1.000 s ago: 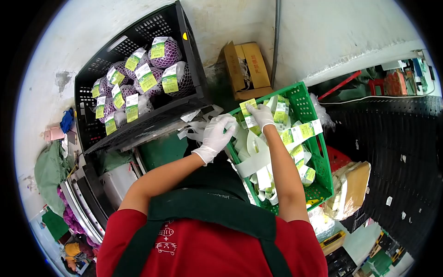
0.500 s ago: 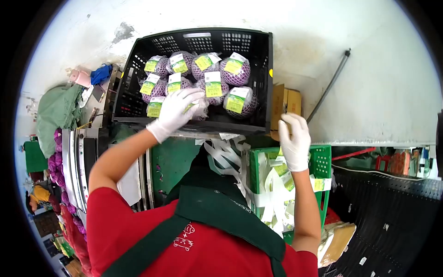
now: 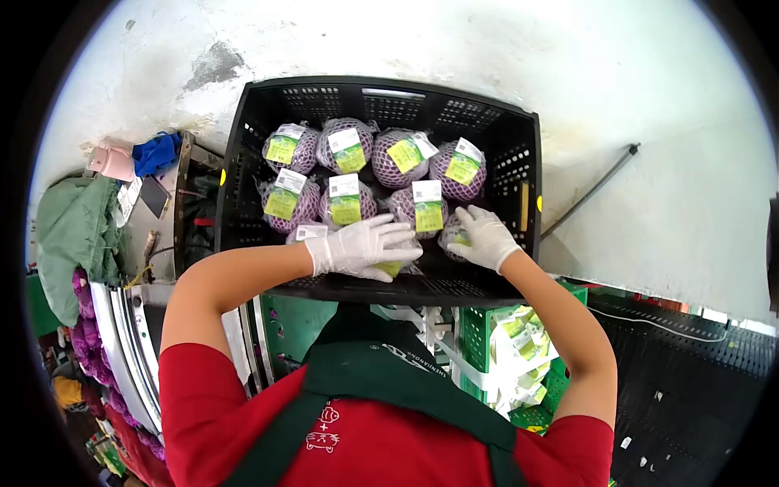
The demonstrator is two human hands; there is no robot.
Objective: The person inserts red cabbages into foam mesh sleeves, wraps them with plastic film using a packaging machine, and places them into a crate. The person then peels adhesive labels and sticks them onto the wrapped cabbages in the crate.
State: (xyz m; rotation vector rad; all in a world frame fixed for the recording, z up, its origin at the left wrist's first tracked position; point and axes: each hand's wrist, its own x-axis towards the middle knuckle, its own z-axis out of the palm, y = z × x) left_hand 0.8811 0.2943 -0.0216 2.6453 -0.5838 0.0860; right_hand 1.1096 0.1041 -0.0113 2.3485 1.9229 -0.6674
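Inside a black crate (image 3: 357, 87) lie several round items in purple netting (image 3: 400, 156), each bearing a green and white label (image 3: 347, 151). My left hand (image 3: 365, 247), in a white glove, rests over a netted item in the front row, its fingers spread and partly covering it. At the front right of the crate, my gloved right hand (image 3: 484, 238) is on another netted item, fingers curved over its top and right side. Parts of both items are hidden under the gloves.
Below the crate's right part stands a green crate (image 3: 477, 341) holding strips of labels (image 3: 519, 357). A metal-edged machine (image 3: 130, 341) is at the left, with a green cloth (image 3: 77, 231) beyond it. A dark pole (image 3: 592, 191) leans against the wall.
Both hands have moved onto netted items in the black crate; my right hand came over from above the green crate. The view has turned, and the black crate now appears nearer the centre.
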